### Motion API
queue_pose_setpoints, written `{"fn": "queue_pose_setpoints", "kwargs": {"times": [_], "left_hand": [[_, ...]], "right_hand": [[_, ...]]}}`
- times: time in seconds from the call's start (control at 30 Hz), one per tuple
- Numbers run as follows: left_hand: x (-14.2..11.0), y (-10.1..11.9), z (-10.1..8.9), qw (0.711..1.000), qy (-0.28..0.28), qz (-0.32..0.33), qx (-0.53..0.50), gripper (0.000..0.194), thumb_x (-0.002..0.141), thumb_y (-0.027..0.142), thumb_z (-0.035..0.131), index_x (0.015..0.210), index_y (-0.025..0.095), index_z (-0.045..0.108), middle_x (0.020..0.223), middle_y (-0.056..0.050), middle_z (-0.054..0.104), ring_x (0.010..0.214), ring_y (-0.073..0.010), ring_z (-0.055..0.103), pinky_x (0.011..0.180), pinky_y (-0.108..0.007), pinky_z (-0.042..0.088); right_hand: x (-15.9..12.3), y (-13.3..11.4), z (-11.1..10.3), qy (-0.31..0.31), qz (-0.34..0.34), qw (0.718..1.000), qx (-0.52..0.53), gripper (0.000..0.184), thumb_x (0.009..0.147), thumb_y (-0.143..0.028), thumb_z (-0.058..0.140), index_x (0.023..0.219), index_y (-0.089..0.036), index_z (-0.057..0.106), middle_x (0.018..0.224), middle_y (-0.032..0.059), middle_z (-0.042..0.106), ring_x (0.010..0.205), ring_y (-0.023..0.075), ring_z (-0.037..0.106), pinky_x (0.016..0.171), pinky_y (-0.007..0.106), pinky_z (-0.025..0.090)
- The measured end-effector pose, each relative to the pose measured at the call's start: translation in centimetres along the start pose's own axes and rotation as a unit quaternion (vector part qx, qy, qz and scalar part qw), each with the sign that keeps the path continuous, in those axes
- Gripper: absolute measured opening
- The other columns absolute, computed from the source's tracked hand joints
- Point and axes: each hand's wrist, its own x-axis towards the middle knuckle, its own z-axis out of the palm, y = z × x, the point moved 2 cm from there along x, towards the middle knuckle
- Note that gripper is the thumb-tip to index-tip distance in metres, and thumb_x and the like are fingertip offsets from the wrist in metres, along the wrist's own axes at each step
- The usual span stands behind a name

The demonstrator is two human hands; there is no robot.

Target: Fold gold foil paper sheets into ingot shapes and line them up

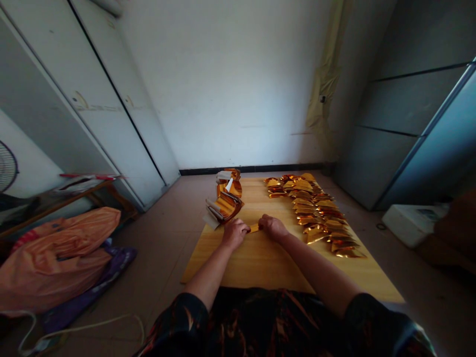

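My left hand (235, 232) and my right hand (273, 226) are both closed on a small gold foil paper (254, 228) that lies between them on a wooden board (260, 258). A stack of flat gold foil sheets (224, 202) stands just beyond my left hand. To the right of my right hand runs a long row of several folded gold foil pieces (316, 213), from the board's far edge down toward its right side.
The board lies on a tiled floor by a white wall. An orange plastic bag (59, 253) and a purple cloth (92, 287) lie at left near a white cable (85, 327). A white box (412, 223) sits at right beside grey cabinets.
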Motion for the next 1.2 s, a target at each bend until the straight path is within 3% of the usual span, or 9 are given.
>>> {"fn": "queue_pose_setpoints", "kwargs": {"times": [0.23, 0.5, 0.63, 0.73, 0.87, 1.03, 1.2], "left_hand": [[-0.7, -0.9, 0.0, 0.999, -0.008, -0.025, 0.044, 0.029, 0.086, 0.020, 0.054, 0.100, 0.038, 0.071, 0.101, -0.001, 0.062, 0.100, -0.0180, 0.051, 0.089, -0.033, 0.038], [0.1, -1.0, 0.3, 0.998, -0.026, -0.050, 0.023, 0.027, 0.085, 0.020, 0.054, 0.094, 0.037, 0.073, 0.100, 0.000, 0.064, 0.101, -0.0178, 0.053, 0.089, -0.031, 0.038], [0.1, -0.9, 0.5, 0.998, -0.002, -0.068, 0.015, 0.021, 0.084, 0.027, 0.056, 0.092, 0.033, 0.074, 0.099, -0.001, 0.064, 0.099, -0.0174, 0.054, 0.088, -0.030, 0.038], [0.0, -0.7, 0.6, 0.997, 0.008, -0.078, 0.019, 0.018, 0.082, 0.033, 0.060, 0.092, 0.032, 0.075, 0.097, -0.002, 0.064, 0.097, -0.0175, 0.054, 0.085, -0.029, 0.039], [-0.1, -0.3, 0.4, 0.995, 0.005, -0.096, 0.023, 0.017, 0.081, 0.035, 0.062, 0.092, 0.032, 0.075, 0.097, -0.001, 0.065, 0.096, -0.0177, 0.055, 0.082, -0.029, 0.040], [-0.2, 0.1, 0.2, 0.994, 0.004, -0.109, 0.024, 0.017, 0.080, 0.034, 0.064, 0.093, 0.032, 0.074, 0.099, -0.002, 0.064, 0.099, -0.0182, 0.054, 0.083, -0.028, 0.040], [-0.3, 0.2, 0.3, 0.993, -0.004, -0.113, 0.024, 0.018, 0.080, 0.030, 0.063, 0.094, 0.034, 0.074, 0.099, -0.001, 0.064, 0.100, -0.0181, 0.053, 0.086, -0.029, 0.039]], "right_hand": [[0.4, -1.7, -0.7, -0.012, 0.007, 0.998, -0.061, 0.028, 0.089, -0.014, 0.041, 0.099, -0.016, 0.067, 0.105, 0.0110, 0.062, 0.090, 0.0169, 0.061, 0.074, 0.022, 0.044], [1.4, -1.4, -0.5, -0.031, 0.096, 0.995, -0.020, 0.027, 0.086, -0.017, 0.045, 0.099, -0.016, 0.068, 0.105, 0.0110, 0.066, 0.093, 0.0194, 0.063, 0.075, 0.024, 0.044], [1.5, -1.4, -0.8, -0.028, 0.122, 0.992, -0.004, 0.029, 0.087, -0.020, 0.043, 0.102, -0.014, 0.068, 0.107, 0.0138, 0.066, 0.095, 0.0204, 0.063, 0.077, 0.025, 0.044], [1.7, -1.4, -0.8, -0.038, 0.138, 0.989, 0.031, 0.027, 0.082, -0.030, 0.054, 0.099, -0.015, 0.068, 0.106, 0.0128, 0.066, 0.095, 0.0210, 0.063, 0.076, 0.025, 0.044], [1.9, -1.7, -0.5, -0.041, 0.169, 0.983, 0.061, 0.042, 0.073, -0.046, 0.066, 0.103, -0.015, 0.066, 0.109, 0.0135, 0.063, 0.096, 0.0221, 0.062, 0.077, 0.026, 0.045], [2.1, -2.4, -0.1, -0.029, 0.201, 0.978, 0.044, 0.060, 0.068, -0.050, 0.071, 0.113, -0.011, 0.061, 0.115, 0.0181, 0.059, 0.102, 0.0259, 0.060, 0.081, 0.030, 0.046], [2.0, -2.1, -0.5, -0.046, 0.197, 0.978, 0.038, 0.047, 0.070, -0.042, 0.073, 0.108, -0.015, 0.065, 0.112, 0.0146, 0.063, 0.098, 0.0227, 0.062, 0.078, 0.026, 0.046]]}}
